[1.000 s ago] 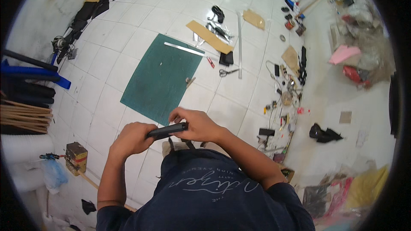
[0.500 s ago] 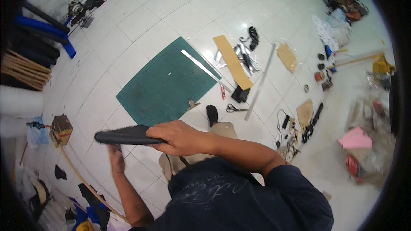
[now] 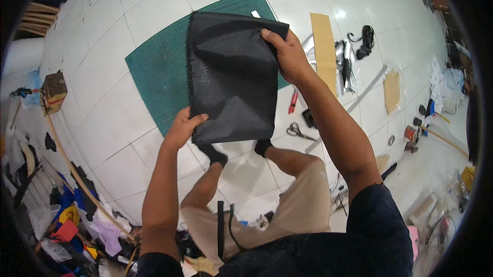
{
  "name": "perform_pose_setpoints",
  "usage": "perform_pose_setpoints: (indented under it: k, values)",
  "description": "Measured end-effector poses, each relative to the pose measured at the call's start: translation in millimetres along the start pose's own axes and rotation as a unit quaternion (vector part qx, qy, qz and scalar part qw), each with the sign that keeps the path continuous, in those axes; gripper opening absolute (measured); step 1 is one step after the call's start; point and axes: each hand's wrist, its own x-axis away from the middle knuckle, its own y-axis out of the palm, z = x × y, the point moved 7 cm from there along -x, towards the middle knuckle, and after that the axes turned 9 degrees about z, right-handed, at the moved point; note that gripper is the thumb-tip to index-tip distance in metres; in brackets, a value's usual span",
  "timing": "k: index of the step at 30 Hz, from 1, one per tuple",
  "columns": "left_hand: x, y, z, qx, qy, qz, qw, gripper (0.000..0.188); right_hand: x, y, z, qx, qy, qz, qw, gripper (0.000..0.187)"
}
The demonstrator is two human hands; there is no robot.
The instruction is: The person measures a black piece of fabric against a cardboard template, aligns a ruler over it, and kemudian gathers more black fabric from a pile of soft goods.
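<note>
A roughly rectangular piece of black fabric (image 3: 233,82) is spread flat between my hands, its left edge frayed and a faint handwritten mark near that edge. My left hand (image 3: 184,127) pinches its lower left corner, thumb on top. At the upper right, my right hand (image 3: 288,56) grips the opposite corner with the thumb on top; the other fingers are behind the fabric. Below it on the floor lies a green cutting mat (image 3: 154,71), partly covered from sight by the fabric.
Right of the mat lie a red cutter (image 3: 293,101), scissors (image 3: 297,131), a tan cardboard strip (image 3: 323,46), a metal ruler (image 3: 370,88) and a black coiled strap (image 3: 365,41). Scraps (image 3: 67,231) heap at the lower left beside a long wooden stick (image 3: 72,169). White tiles cover the floor.
The black fabric, seen edge-on before in my right hand, now faces up, stretched between both hands. My left hand has come up and taken its lower corner. The view has shifted.
</note>
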Motion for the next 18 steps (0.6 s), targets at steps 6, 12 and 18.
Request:
perform_pose_setpoints:
  k: [6,12,18]
  values:
    - [-158,-48,-88,-0.074,0.000,0.023,0.997,0.029,-112,-56,195,0.083,0.113,0.011,0.990,0.039]
    - [-282,-66,-158,-0.199,0.039,0.019,0.979,0.033,-190,-99,324,0.164,0.070,0.016,0.984,0.066]
    - [-330,-124,-216,-0.297,0.022,0.051,0.953,0.039,-216,-228,302,0.506,-0.120,0.093,0.849,0.071]
